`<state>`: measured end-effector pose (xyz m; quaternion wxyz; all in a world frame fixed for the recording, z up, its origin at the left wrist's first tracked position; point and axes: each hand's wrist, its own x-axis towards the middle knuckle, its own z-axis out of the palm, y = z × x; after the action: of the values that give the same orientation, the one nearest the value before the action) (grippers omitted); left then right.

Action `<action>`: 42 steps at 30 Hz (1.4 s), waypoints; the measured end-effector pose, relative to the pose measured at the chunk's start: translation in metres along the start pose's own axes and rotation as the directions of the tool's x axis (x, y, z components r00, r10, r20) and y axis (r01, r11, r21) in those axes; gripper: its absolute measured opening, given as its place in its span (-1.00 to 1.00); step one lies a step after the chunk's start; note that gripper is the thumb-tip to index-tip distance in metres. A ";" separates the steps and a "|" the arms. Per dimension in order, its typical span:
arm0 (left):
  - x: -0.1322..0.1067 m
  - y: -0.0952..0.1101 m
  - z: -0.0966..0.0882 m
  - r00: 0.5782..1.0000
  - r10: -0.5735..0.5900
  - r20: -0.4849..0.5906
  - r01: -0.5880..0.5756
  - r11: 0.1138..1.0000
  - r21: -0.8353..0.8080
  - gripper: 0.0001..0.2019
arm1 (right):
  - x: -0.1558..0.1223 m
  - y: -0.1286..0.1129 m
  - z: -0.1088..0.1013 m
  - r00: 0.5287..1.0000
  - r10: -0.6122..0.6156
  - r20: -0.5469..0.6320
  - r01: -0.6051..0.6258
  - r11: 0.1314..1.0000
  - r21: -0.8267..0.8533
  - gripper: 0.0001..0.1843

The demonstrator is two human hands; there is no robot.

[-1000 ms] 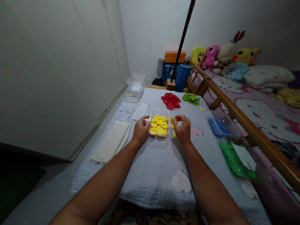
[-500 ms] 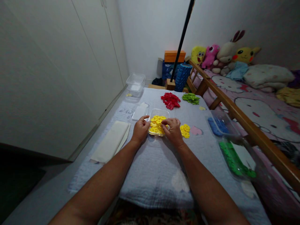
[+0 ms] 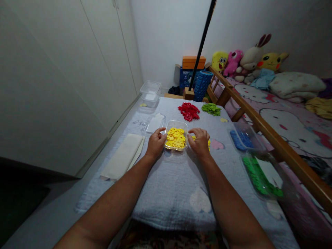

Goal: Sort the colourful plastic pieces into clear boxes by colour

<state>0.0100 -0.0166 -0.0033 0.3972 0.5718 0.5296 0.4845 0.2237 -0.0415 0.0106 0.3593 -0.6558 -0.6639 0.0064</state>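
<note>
A clear plastic container (image 3: 176, 123) stands mid-table, holding a heap of yellow snowflake-shaped plastic pieces (image 3: 175, 138). My left hand (image 3: 156, 142) is at its left wall, thumb and forefinger gripping the side. At the right wall, my right hand (image 3: 199, 141) hovers with thumb and forefinger slightly apart and nothing visible between them. Beneath and behind that hand lie more loose yellow pieces (image 3: 209, 144), mostly hidden by it.
Red pieces (image 3: 189, 111) and light green pieces (image 3: 211, 109) lie in piles farther back. Boxes of blue pieces (image 3: 241, 139) and green pieces (image 3: 260, 176) stand right, beside a wooden bed rail (image 3: 259, 128). Left are a folded cloth (image 3: 123, 156), a clear lid (image 3: 155, 123) and stacked clear containers (image 3: 150, 92).
My right hand has moved right, from over the yellow pieces inside the container to outside its right wall, covering much of the loose pile. My left hand has stayed put.
</note>
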 end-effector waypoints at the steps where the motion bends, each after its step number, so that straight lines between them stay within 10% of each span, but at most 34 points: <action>1: 0.000 0.000 0.000 1.000 -0.002 -0.001 0.002 1.000 -0.001 -0.50 | 0.001 0.005 -0.001 0.999 0.032 0.001 -0.032 0.998 -0.052 -0.80; 14: -0.001 0.003 -0.001 1.000 0.006 -0.005 -0.006 1.000 0.009 -0.50 | 0.002 0.024 -0.006 0.953 0.241 0.186 -0.152 0.907 -0.393 -0.79; 34: -0.001 0.003 0.000 1.000 -0.002 -0.009 0.002 1.000 0.004 -0.52 | 0.007 0.023 -0.001 0.962 0.213 0.169 -0.185 0.969 -0.166 -0.94; 42: -0.001 0.004 0.000 1.000 -0.005 -0.009 0.006 1.000 0.004 -0.52 | 0.010 0.018 -0.008 0.986 0.166 -0.016 -0.165 0.986 0.038 -0.90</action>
<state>0.0105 -0.0185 0.0005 0.3949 0.5689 0.5340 0.4850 0.2447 -0.0337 0.0129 0.3759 -0.7020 -0.6035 0.0423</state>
